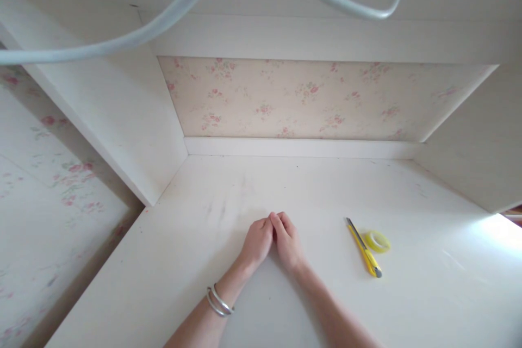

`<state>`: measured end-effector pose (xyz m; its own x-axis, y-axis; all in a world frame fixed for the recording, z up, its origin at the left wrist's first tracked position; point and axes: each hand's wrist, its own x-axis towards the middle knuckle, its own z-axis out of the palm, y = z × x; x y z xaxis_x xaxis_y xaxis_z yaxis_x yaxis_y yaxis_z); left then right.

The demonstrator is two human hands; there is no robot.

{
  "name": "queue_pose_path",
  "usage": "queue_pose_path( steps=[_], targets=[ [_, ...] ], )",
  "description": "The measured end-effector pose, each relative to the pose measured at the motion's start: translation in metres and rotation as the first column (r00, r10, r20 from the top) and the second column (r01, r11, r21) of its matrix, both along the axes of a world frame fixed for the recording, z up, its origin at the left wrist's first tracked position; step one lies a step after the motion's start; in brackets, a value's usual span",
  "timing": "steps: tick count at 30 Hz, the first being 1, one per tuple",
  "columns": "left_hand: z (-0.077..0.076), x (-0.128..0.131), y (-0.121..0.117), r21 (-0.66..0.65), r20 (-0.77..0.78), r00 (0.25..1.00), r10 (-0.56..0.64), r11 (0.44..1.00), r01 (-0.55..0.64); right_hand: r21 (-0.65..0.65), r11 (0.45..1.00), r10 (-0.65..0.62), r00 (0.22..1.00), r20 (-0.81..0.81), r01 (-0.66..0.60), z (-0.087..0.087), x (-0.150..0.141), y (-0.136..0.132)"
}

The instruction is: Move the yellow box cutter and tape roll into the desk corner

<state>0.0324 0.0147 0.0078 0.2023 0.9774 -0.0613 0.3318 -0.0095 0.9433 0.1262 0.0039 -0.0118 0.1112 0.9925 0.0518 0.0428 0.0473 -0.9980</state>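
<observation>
My left hand rests on the white desk with its fingers curled in, and two silver bangles circle that wrist. Against it lies my right hand, also closed, the two touching at the thumbs and knuckles. No object shows in either hand, though the insides of the palms are hidden. To the right of my right hand is a yellow utility knife, its dark tip pointing away from me. Beside the knife, a roll of clear yellowish tape lies flat.
The white desktop has faint dark smudges. White side panels stand at left and right, with floral wallpaper behind. A pale cable crosses the top of the view, near the camera.
</observation>
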Motion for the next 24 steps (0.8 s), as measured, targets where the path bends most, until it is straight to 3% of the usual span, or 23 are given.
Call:
queue_pose_path(
  steps=[13, 24],
  targets=[
    [0.0056, 0.0000, -0.0016, -0.013, -0.056, 0.998, -0.034, 0.999, 0.033, -0.010, 0.999, 0.031, 0.999, 0.032, -0.031, -0.0015, 0.0043, -0.0023],
    [0.0007, 0.0003, -0.0005, 0.012, -0.056, 0.998, -0.018, 1.000, 0.019, 0.005, 1.000, 0.029, 0.999, 0.042, -0.029, -0.0007, 0.0047, -0.0009]
  ],
)
